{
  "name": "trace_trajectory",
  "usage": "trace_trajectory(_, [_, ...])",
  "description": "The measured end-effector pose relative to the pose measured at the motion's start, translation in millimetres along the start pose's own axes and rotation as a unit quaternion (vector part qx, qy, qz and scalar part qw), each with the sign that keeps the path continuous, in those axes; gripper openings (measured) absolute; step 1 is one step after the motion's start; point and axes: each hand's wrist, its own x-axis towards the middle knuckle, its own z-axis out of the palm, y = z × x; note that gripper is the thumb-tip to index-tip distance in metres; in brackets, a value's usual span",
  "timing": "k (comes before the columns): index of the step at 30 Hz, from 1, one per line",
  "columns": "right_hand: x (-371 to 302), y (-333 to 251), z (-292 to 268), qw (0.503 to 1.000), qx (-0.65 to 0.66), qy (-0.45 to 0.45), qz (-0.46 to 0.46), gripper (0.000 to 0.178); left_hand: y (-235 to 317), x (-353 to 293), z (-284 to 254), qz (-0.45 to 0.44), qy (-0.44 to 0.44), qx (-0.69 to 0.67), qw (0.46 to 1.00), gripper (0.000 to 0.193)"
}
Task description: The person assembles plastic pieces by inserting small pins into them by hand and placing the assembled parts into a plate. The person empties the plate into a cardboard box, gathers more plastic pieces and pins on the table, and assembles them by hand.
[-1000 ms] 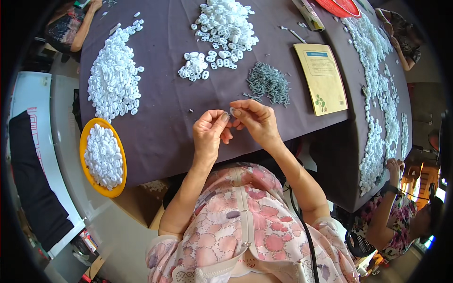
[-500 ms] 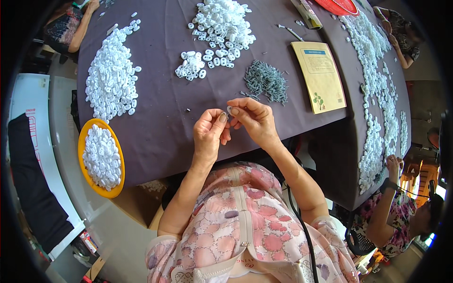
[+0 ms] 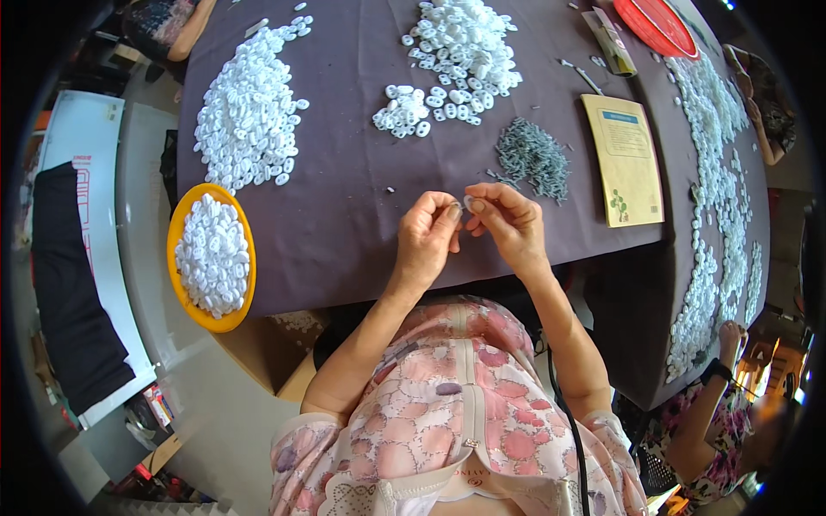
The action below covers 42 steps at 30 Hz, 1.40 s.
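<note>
My right hand [image 3: 514, 228] pinches a small white oval plastic piece [image 3: 468, 203] between thumb and fingertips, just above the near part of the dark tablecloth. Close beside it, the thumb and fingers of my left hand [image 3: 425, 239] are pinched together, their tips almost touching the white piece. Whatever lies between those left fingertips is too small to make out. Beyond my right hand lies a heap of small grey pin-like pieces [image 3: 535, 157]. A small cluster of white oval pieces with two holes [image 3: 402, 112] sits farther off, in front of a larger white heap [image 3: 465, 52].
At left are another white heap [image 3: 247, 112] and a yellow bowl [image 3: 175, 258] full of white pieces at the table's edge. A tan booklet [image 3: 624, 163] lies at right, with a red basket [image 3: 658, 26] behind. Co-workers sit around; one hand [image 3: 731, 340] is by the right-hand pieces.
The head view has shifted, so the table and heaps appear farther right. My hands stay close together, with the white piece still in my right fingertips.
</note>
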Motion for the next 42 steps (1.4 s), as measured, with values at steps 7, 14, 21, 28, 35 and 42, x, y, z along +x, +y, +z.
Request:
trace_trajectory(7, [1.8, -1.8, 0.5, 1.0, -0.012, 0.003, -0.01, 0.015, 3.2, 1.9, 0.2, -0.052, -0.009, -0.066, 0.996, 0.01])
trace_trajectory(14, [4.5, -0.6, 1.8, 1.0, 0.001, -0.019, 0.003, 0.016, 2.3, 4.3, -5.9, -0.028, 0.01, -0.059, 0.998, 0.007])
trace_trajectory(21, [1.5, 0.6, -4.8, 0.999, 0.046, -0.007, 0.024, 0.017, 0.2, 3.2, 1.2, -0.031, 0.0, -0.059, 0.998, 0.008])
trace_trajectory(28, [1.5, 3.8, -6.3, 0.998, 0.054, -0.021, 0.015, 0.019, -1.4, 3.6, -0.2, -0.021, 0.008, -0.037, 0.999, 0.007])
trace_trajectory(35, [0.4, 9.2, -3.7, 0.998, 0.049, -0.026, -0.008, 0.022, -0.5, 3.4, -2.9, -0.038, 0.007, -0.044, 0.998, 0.008])
trace_trajectory(42, [-1.6, 3.9, 0.2, 0.998, 0.064, -0.003, 0.016, 0.023, -0.8, 5.1, 3.3, -0.059, 0.026, -0.1, 0.993, 0.007])
